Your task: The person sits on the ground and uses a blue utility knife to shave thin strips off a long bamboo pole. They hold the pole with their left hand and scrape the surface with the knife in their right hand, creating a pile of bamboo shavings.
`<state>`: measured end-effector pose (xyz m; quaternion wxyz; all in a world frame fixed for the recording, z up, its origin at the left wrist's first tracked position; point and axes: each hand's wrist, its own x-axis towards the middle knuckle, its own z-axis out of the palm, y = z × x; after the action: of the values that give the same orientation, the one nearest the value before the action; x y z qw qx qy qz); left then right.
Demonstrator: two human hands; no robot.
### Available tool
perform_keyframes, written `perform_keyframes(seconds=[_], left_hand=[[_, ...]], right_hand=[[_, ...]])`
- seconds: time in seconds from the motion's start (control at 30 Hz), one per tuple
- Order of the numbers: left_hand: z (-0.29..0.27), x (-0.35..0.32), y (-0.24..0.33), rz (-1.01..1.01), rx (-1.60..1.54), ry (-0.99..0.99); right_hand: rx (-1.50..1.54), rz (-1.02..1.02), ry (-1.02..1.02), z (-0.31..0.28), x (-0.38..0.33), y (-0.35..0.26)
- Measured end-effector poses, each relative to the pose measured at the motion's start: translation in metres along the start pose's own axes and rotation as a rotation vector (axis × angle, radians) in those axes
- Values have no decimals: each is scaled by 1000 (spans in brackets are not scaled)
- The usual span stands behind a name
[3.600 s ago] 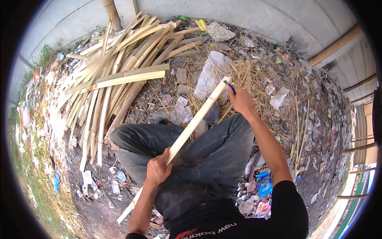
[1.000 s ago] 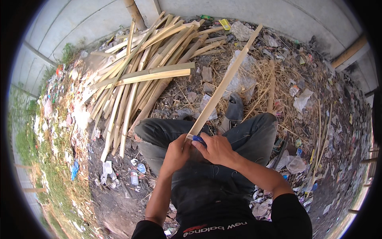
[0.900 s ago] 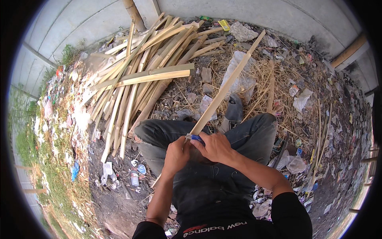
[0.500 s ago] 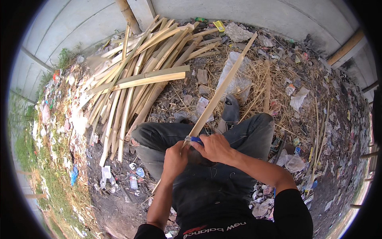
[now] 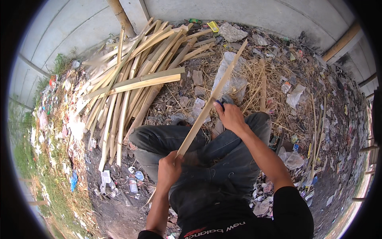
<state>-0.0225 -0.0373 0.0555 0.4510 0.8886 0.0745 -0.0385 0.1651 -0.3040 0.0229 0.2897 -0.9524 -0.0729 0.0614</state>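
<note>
A long pale bamboo strip (image 5: 196, 125) slants across my lap, its far end pointing up and to the right. My left hand (image 5: 169, 169) is closed round its near part, above my crossed legs. Farther up the strip, my right hand (image 5: 232, 117) is closed on a small blue-handled knife (image 5: 219, 104). The knife lies against or very close to the strip's right edge; its blade is mostly hidden by my fingers and too small to make out.
A large pile of split bamboo strips (image 5: 147, 65) lies ahead on the left, below a grey wall (image 5: 254, 14). Dry straw and a whitish sack (image 5: 230, 75) lie ahead of my knees. Scattered litter, a plastic bottle (image 5: 133, 185) and thin sticks (image 5: 317, 135) are around me.
My right hand with the knife has moved up and away along the bamboo strip, parting from my left hand. The left hand has shifted slightly down and left, still gripping the strip.
</note>
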Motion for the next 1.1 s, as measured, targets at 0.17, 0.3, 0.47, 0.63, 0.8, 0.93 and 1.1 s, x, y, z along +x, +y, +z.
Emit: perform_keyframes(seconds=[0.17, 0.3, 0.47, 0.63, 0.8, 0.93, 1.1], left_hand=[[3, -1, -8, -3, -64, -23], [16, 20, -9, -69, -182, -60], [31, 28, 6, -54, -320, -80], [17, 25, 11, -47, -421, -287], [9, 11, -8, -72, -626, -493], [25, 11, -14, -56, -384, -235], [24, 22, 15, 17, -187, 51]], right_hand=[[14, -104, -44, 2, -10, -2], [322, -64, -11, 15, -28, -24], [755, -10, -49, 39, -38, -41], [1210, 35, -132, 48, -25, -27], [1006, -117, -92, 11, -7, -33], [399, -217, -49, -4, -36, -57], [55, -363, -144, 16, -82, -71]])
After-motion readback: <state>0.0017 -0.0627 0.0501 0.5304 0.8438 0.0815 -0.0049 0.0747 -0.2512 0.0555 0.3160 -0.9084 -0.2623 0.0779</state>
